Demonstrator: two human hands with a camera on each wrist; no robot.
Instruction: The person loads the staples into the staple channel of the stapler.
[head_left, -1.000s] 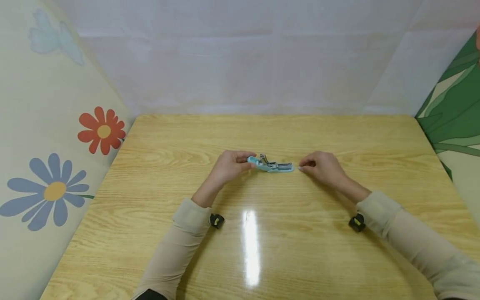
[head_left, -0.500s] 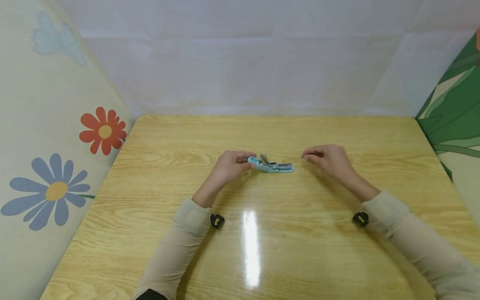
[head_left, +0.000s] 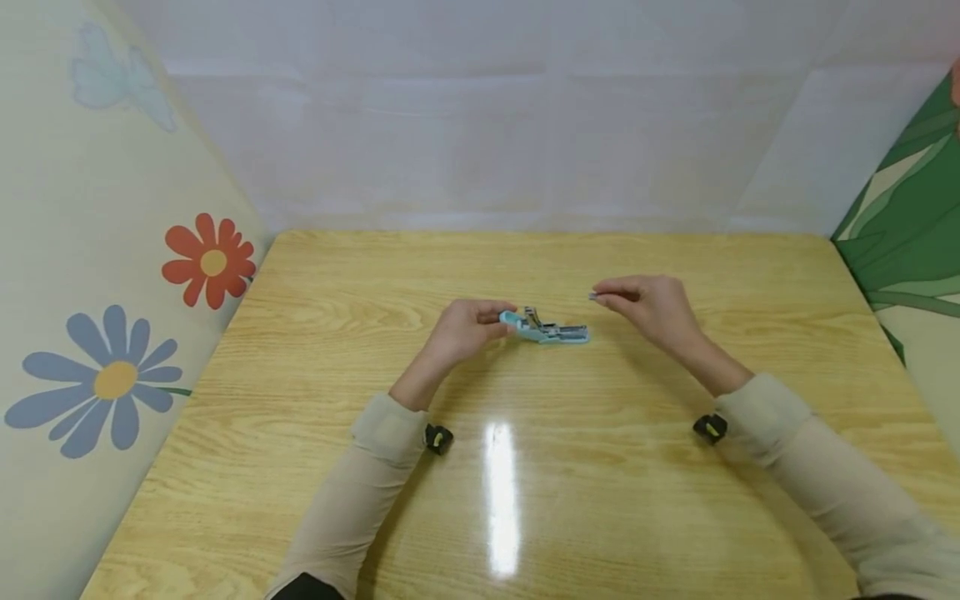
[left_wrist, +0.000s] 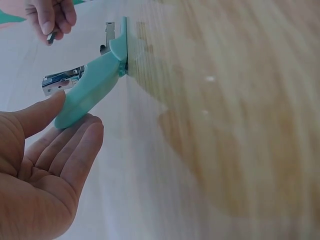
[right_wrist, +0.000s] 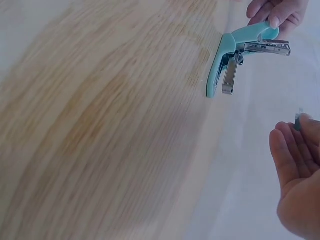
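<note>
A mint-green stapler [head_left: 553,334] lies opened out on the table, its metal magazine [right_wrist: 229,75] exposed and its top cover tilted up to the left. My left hand [head_left: 467,330] grips the end of that raised cover between thumb and fingers, as the left wrist view shows with the hand [left_wrist: 55,160] below the stapler [left_wrist: 92,82]. Above and right of the stapler, apart from it, my right hand [head_left: 651,310] pinches a small dark strip of staples [head_left: 593,296]. In the right wrist view the strip [right_wrist: 297,121] sticks out from the thumb and fingertips.
The wooden table [head_left: 375,517] carries a bright light reflection in front of the stapler. A white sheet [head_left: 480,125] stands along the back edge. Flower-patterned panels [head_left: 112,379] flank the table at left and right.
My right hand has lifted away from the stapler's front end, first to the right and then higher and slightly back left, with the staple strip turning in the fingertips. The left hand has barely moved.
</note>
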